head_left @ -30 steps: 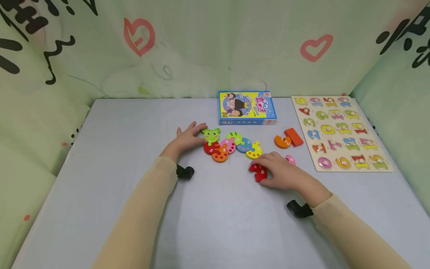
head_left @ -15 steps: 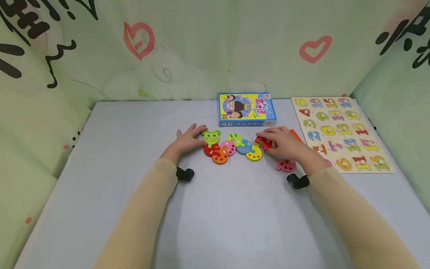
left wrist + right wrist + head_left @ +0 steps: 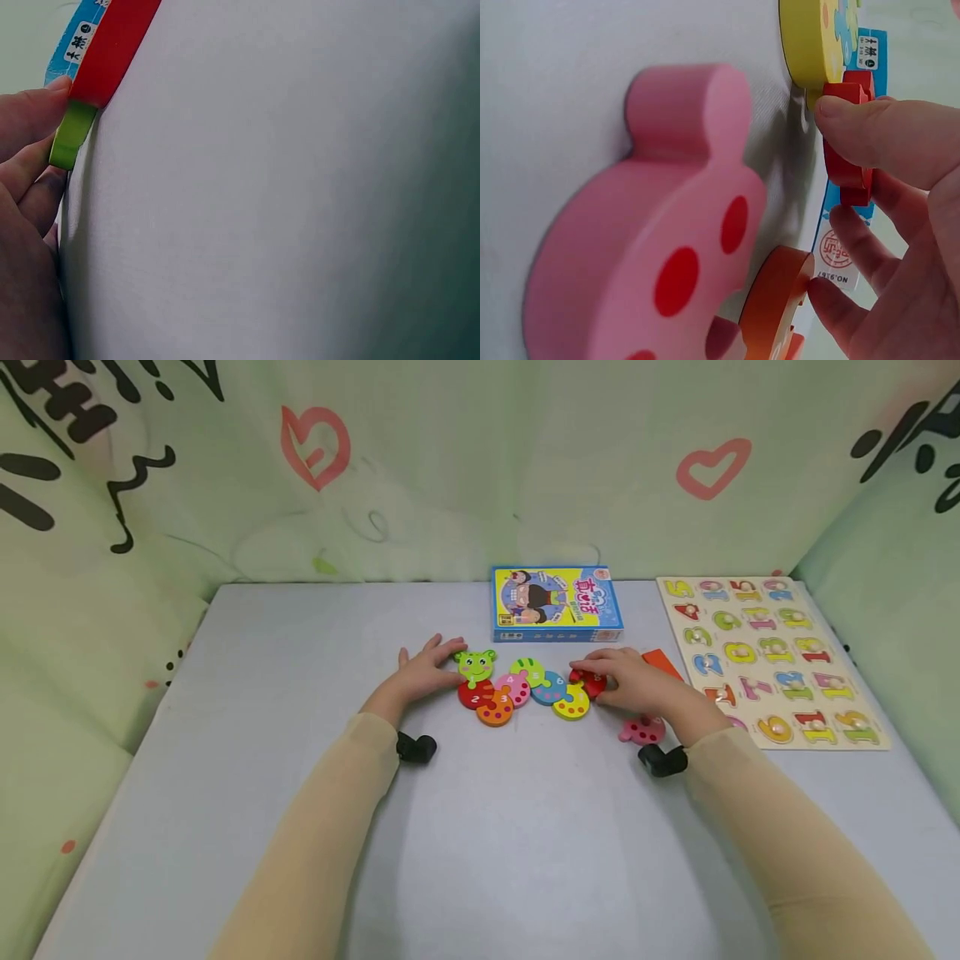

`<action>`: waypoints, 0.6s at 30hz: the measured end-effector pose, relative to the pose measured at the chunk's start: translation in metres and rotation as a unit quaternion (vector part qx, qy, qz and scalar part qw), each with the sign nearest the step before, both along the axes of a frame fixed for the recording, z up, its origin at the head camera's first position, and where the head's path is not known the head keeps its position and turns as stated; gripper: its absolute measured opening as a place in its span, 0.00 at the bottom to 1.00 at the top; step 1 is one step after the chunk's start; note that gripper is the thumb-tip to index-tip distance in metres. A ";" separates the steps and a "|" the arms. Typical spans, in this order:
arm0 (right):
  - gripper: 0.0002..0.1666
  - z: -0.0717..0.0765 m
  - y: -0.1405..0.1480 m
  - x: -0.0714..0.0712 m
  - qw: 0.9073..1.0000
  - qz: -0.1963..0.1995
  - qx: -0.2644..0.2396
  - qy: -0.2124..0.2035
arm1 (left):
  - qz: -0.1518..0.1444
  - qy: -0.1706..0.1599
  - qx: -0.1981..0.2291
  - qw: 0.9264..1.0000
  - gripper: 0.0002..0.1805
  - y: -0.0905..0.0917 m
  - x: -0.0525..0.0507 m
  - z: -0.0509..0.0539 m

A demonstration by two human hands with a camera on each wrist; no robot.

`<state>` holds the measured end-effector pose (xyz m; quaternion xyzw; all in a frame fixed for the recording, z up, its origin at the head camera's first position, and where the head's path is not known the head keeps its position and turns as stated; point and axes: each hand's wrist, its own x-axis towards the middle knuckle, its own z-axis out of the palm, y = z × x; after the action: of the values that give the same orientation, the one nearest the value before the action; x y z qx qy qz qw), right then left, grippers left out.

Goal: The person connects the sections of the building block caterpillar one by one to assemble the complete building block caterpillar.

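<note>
In the head view, my left hand [image 3: 422, 677] rests against the left side of a green caterpillar-head puzzle piece [image 3: 475, 665], thumb and forefinger touching its edge. Joined pieces run rightward from it: a red piece [image 3: 476, 695], an orange piece [image 3: 496, 707], then pink, green, blue and a yellow piece [image 3: 572, 702] at the end. My right hand [image 3: 637, 681] pinches a red puzzle piece [image 3: 844, 154] between thumb and fingers, close beside the yellow piece. Whether the two interlock is hidden by the hand. The left wrist view shows the green edge [image 3: 73, 135] at my fingertips.
Under my right wrist lies a loose pink piece [image 3: 642, 730]; an orange piece [image 3: 774, 304] sits beyond it. A red-orange block [image 3: 662, 663] is partly covered by the hand. Behind stands a blue-yellow box [image 3: 557, 603]. A wooden number board [image 3: 772, 664] lies at right.
My right hand has carried the red piece up and away from the front to the yellow end of the caterpillar, uncovering the loose pink piece. My left hand stays against the green head.
</note>
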<state>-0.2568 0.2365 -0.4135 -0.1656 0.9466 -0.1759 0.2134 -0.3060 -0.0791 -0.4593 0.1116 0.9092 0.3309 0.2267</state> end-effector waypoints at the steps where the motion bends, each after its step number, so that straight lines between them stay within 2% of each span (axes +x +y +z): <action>1: 0.34 0.000 0.000 0.000 1.000 0.001 0.002 0.000 | -0.001 0.000 0.000 1.000 0.32 0.000 0.000 0.000; 18: 0.35 -0.002 -0.005 -0.002 0.999 0.021 0.035 0.007 | -0.001 -0.002 -0.002 1.000 0.32 0.001 -0.001 -0.001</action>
<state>-0.2585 0.2313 -0.4154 -0.1787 0.9501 -0.1368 0.2161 -0.3074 -0.0785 -0.4602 0.1119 0.9092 0.3293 0.2287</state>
